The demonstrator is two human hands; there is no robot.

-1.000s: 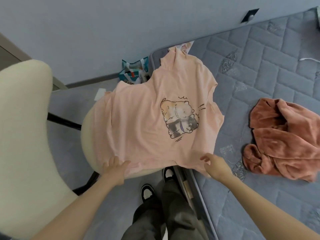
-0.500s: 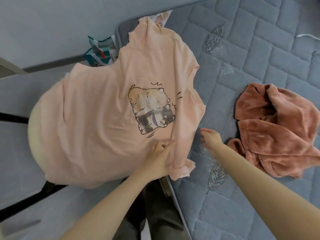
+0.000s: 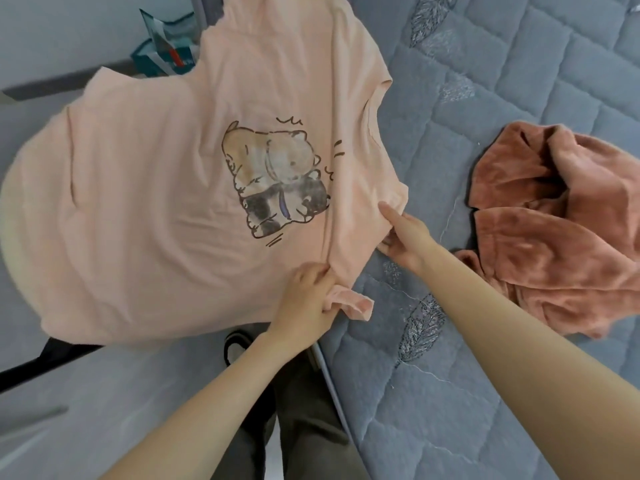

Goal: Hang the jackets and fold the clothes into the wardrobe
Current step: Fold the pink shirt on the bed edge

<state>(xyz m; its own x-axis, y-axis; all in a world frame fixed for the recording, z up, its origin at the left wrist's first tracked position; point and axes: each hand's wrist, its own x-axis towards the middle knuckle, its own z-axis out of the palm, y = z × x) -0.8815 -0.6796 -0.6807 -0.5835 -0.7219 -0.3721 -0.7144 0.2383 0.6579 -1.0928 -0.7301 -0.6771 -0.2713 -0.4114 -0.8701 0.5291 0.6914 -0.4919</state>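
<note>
R hand (image 3: 404, 239) onto tee (image 3: 156, 202), collar away

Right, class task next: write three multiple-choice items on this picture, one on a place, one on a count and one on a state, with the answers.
1. Where does the rust-coloured fleece garment lie?
A on the blue-grey quilted mattress
B inside an open wardrobe
C on a hanger

2. How many hands touch the pale pink cartoon-print T-shirt?
A none
B one
C two

3. What is the left hand doing?
A resting flat on the mattress
B gripping the T-shirt's bunched hem
C holding the fleece garment

Answers:
1 A: it lies crumpled on the quilting, to the right of the T-shirt.
2 C: the left hand is at the hem and the right hand is at the side edge.
3 B: its fingers curl round the hem fabric.
</note>
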